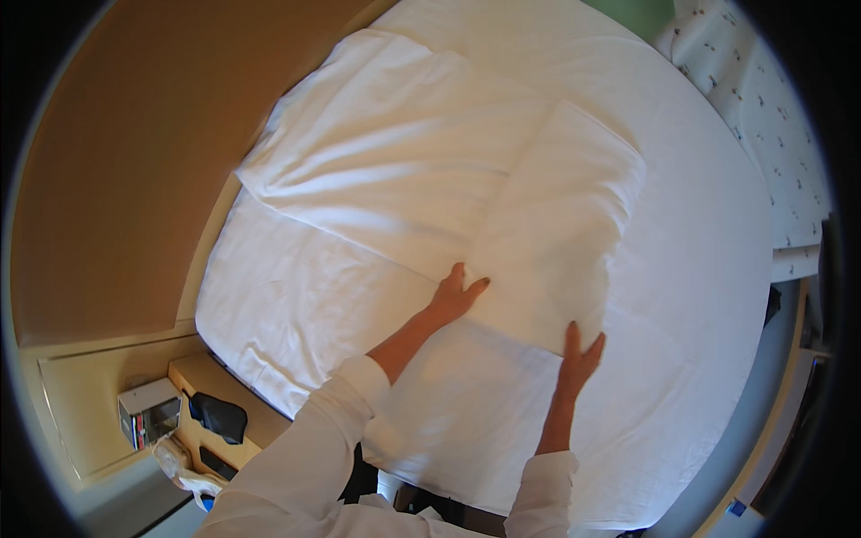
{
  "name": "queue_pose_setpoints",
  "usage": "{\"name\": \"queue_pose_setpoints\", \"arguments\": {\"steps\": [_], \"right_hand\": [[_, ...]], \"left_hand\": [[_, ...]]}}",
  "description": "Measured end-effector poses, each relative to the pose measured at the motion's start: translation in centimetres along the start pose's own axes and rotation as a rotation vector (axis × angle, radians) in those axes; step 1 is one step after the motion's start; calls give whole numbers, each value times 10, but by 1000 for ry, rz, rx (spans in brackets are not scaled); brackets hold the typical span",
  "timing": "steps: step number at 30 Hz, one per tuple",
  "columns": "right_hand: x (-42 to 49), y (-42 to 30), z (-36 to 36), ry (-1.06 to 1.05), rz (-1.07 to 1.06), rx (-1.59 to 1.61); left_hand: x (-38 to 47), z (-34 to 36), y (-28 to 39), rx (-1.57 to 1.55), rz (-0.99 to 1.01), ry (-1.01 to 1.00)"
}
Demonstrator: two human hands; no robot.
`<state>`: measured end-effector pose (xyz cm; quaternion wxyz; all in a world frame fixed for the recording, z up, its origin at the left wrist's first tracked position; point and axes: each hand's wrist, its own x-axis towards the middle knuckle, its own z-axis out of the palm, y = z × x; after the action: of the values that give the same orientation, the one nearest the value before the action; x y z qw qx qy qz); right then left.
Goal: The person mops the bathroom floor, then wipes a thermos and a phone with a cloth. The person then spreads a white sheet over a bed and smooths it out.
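A large bed with a white fitted or flat sheet [699, 269] lies before me. On it is a white folded cloth cover [403, 148], creased towards its left corner, with a narrower flap or fold at its right side. My left hand [459, 296] is on the near edge of the cover, thumb and fingers around a bit of the fabric. At the cover's near right corner is my right hand [582, 356], thumb and fingers spread over the edge; whether it pinches the cloth cannot be told.
A brown headboard panel [134, 175] borders the bed at the left. On a wooden bedside table [195, 370] are a box, a black pouch, a dark flat object and a plastic bag. A patterned white curtain [760, 101] hangs at the upper right.
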<state>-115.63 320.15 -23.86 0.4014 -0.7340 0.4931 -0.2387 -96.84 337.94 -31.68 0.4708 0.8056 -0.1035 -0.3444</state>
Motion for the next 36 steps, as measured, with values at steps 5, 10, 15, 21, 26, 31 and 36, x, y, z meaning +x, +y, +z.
{"name": "queue_pose_setpoints", "arguments": {"steps": [5, 10, 15, 21, 26, 31, 36], "right_hand": [[9, 9, -16, -122, -9, -61], [-16, 72, 3, -286, 311, 33], [7, 100, 2, -300, 99, 13], [70, 103, 27, -298, 107, 54], [95, 97, 43, -223, 140, 117], [127, 71, 36, -149, 43, -34], [144, 62, 23, -201, -34, -386]], "left_hand": [[2, 8, 7, -123, -109, -26], [-3, -15, -6, -23, 40, 22], [-3, -41, -30, -127, -68, 77], [39, -184, -104, 12, 39, 973], [48, -362, -144, -305, -226, 1159], [71, -409, -132, -967, -138, 635], [78, -425, -122, -1202, -27, 432]]}}
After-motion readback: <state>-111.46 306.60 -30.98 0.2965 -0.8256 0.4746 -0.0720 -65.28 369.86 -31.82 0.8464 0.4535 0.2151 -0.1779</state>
